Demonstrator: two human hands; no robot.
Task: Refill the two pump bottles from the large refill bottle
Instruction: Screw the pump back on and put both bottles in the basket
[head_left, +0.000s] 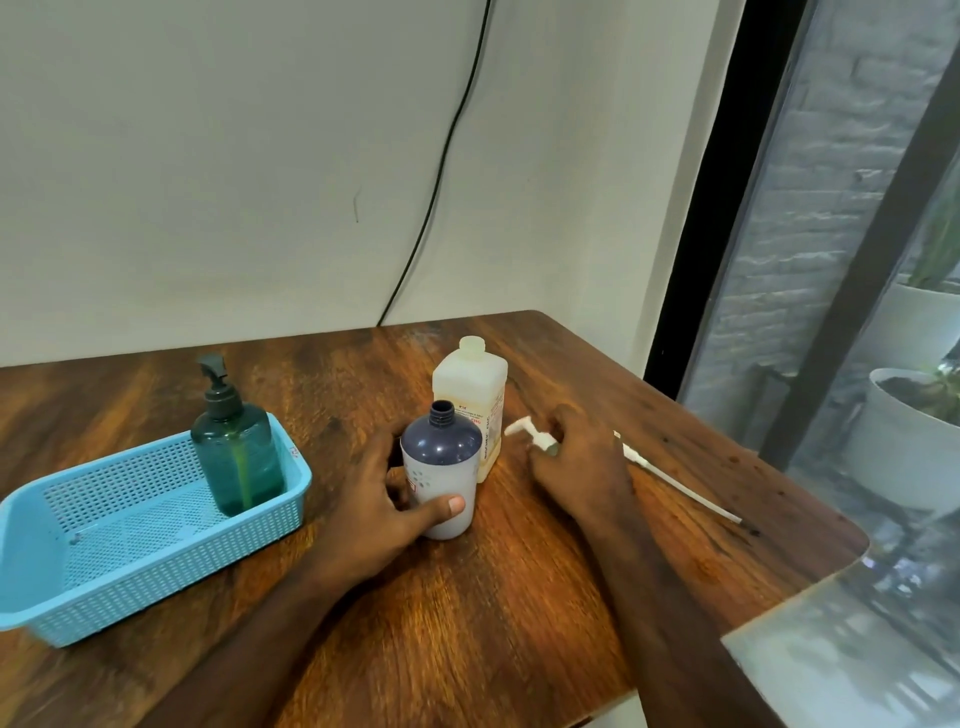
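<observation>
A white bottle with a dark blue top (441, 457) stands open-necked on the wooden table (467, 597); my left hand (382, 512) grips its lower body. Behind it stands the pale yellowish refill bottle (475, 384), uncapped. My right hand (576, 457) holds the white pump head (535, 436) low over the table, right of the refill bottle; its long dip tube (680, 486) trails out to the right. A green pump bottle (236, 447) with a dark pump fitted stands in the blue basket (130, 561) on the left.
The table's right edge (810, 571) drops off beside a glass window with white plant pots (904, 447) outside. A black cable (441, 171) hangs down the wall behind the table.
</observation>
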